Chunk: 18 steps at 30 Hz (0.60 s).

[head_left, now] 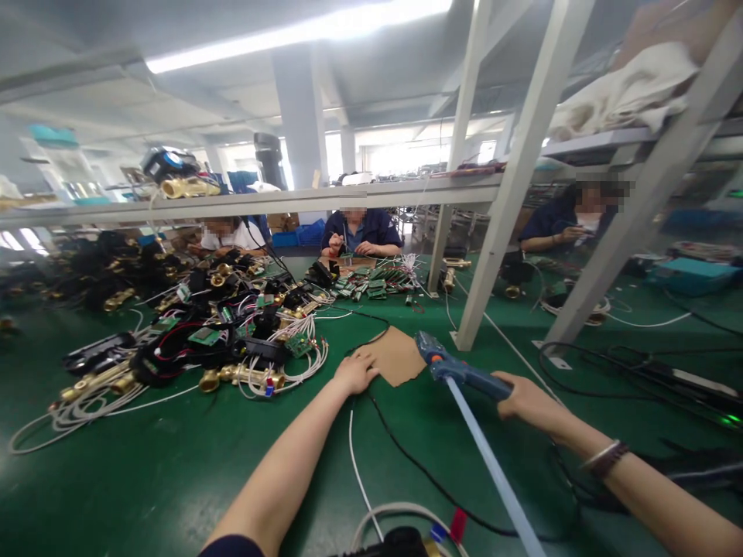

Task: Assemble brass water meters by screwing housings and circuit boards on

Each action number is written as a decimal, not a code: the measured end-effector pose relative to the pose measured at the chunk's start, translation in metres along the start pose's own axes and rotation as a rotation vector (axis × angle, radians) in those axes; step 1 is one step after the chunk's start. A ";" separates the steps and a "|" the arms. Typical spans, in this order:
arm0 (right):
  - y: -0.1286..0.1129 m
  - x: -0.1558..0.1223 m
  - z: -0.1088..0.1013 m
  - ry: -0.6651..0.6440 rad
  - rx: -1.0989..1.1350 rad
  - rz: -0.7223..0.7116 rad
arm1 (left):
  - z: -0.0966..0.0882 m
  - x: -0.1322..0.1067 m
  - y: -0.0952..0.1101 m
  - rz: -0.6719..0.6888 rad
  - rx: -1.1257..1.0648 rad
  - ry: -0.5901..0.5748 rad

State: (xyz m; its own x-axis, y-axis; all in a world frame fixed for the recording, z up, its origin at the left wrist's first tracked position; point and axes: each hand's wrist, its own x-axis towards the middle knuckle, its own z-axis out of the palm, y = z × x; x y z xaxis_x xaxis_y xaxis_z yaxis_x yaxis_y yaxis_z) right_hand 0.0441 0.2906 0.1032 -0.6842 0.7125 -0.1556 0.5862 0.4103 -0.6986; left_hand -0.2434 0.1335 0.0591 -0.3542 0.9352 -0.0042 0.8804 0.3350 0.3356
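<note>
My left hand (356, 373) lies with its fingers stretched out at the left edge of a brown cardboard piece (398, 356) on the green table. Under or beside that hand runs a black cable (406, 456); whether the fingers touch it, I cannot tell. To the right, my right hand (525, 402) is wrapped round the handle of a blue hot glue gun (444, 363). Its front end is close to the cardboard's right edge. A long pale glue stick (487, 456) sticks out of the gun toward me.
Brass valve bodies (244, 377) with coiled white cables and circuit boards are heaped on the left. More green circuit boards (377, 285) lie farther back. A slanted metal post (493, 193) stands on the right, near black cables. Several people sit across the table, one person (363, 232) in dark blue.
</note>
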 end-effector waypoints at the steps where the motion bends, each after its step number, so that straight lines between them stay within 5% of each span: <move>1: -0.001 0.001 0.001 0.011 -0.037 -0.024 | 0.000 -0.001 -0.009 -0.027 0.032 0.023; 9: -0.023 0.036 0.021 -0.020 -0.156 -0.162 | -0.005 -0.018 -0.055 -0.199 0.240 0.136; 18: -0.048 0.062 0.040 -0.071 -0.191 -0.265 | -0.011 -0.045 -0.063 -0.036 0.278 0.065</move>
State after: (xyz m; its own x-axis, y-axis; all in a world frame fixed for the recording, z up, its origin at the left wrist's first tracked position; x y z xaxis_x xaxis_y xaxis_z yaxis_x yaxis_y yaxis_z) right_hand -0.0438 0.2923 0.0993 -0.8482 0.5282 -0.0392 0.4503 0.6801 -0.5785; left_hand -0.2863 0.0689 0.0480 -0.3985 0.9157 0.0517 0.9163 0.3951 0.0654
